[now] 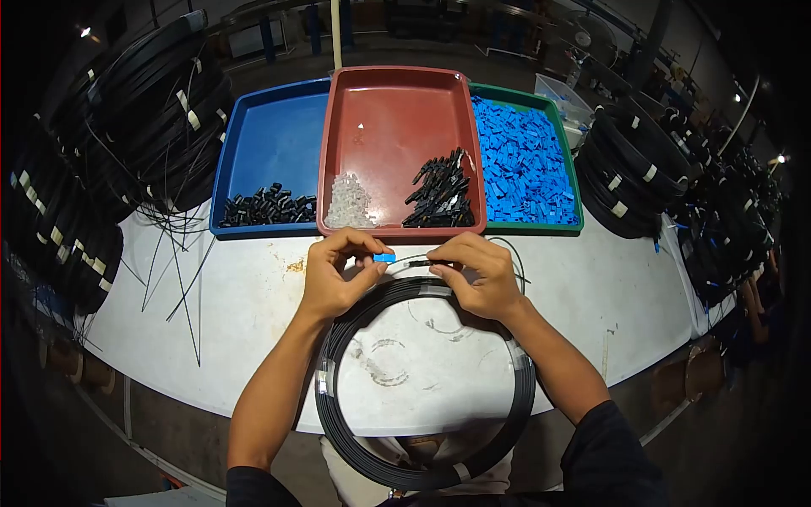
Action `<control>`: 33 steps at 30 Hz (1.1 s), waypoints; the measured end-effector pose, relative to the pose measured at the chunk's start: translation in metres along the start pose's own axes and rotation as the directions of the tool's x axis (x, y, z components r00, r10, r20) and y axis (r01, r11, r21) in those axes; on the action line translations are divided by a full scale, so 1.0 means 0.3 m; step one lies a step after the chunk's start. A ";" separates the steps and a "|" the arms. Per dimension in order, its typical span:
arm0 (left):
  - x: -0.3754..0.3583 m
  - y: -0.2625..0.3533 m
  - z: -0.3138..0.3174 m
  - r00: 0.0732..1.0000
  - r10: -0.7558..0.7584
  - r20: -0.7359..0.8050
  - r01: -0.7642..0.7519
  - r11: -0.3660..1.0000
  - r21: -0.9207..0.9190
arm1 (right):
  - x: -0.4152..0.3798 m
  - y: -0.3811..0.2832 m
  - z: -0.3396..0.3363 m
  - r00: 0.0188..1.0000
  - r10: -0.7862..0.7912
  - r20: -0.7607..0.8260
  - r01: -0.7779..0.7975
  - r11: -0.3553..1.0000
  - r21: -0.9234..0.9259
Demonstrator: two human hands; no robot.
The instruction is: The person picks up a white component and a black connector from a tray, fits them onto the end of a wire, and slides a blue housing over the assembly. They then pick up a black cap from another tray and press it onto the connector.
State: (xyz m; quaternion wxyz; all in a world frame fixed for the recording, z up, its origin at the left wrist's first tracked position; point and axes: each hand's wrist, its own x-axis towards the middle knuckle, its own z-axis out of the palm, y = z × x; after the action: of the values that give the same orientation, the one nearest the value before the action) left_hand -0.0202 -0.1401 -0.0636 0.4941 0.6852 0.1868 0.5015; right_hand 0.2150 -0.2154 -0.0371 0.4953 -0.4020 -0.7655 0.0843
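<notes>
My left hand (338,269) pinches a small blue plastic connector piece (384,258) between thumb and fingertips. Opposite it, my right hand (483,275) grips a thin black cable close to its end, at a slim black connector part (418,264). A thin length of the cable spans the short gap between both hands, and its tip meets the blue piece. Under my hands lies a large coil of black cable (363,446), bound with pale tape in several places. Its lower part hangs past the table's front edge, over my lap.
Behind my hands stand a blue tray (274,135) with black parts, a red tray (397,118) with clear and black pieces, and a green tray (574,190) full of blue pieces (524,160). Stacked cable coils (152,110) flank the white table (245,321), with more coils (629,169) at right.
</notes>
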 end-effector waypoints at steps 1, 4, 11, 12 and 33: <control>-0.006 -0.004 0.004 0.999 -0.018 -0.027 0.017 1.000 -0.020 | 0.001 0.005 -0.001 0.999 -0.035 -0.032 0.034 0.999 -0.020; -0.008 0.009 0.012 0.999 -0.026 0.030 0.025 0.999 0.024 | 0.001 -0.002 0.004 0.996 -0.057 -0.063 0.055 0.998 -0.026; -0.011 0.012 0.009 0.996 -0.016 0.084 0.008 0.995 0.097 | 0.001 0.001 0.003 0.997 -0.071 -0.020 0.070 0.996 -0.063; -0.009 0.014 0.007 0.996 -0.019 0.086 0.010 0.995 0.098 | 0.001 0.003 0.004 0.995 -0.103 -0.009 0.102 0.992 -0.076; -0.011 0.068 0.065 0.900 0.374 0.223 -0.434 0.806 0.403 | -0.003 -0.035 0.011 0.987 -0.157 0.044 0.158 0.987 -0.019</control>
State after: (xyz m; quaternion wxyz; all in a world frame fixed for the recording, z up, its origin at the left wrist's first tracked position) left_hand -0.0095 -0.1613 -0.0478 0.2179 0.8350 0.1122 0.4927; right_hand 0.2068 -0.2220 -0.0336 0.4795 -0.3441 -0.8061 0.0447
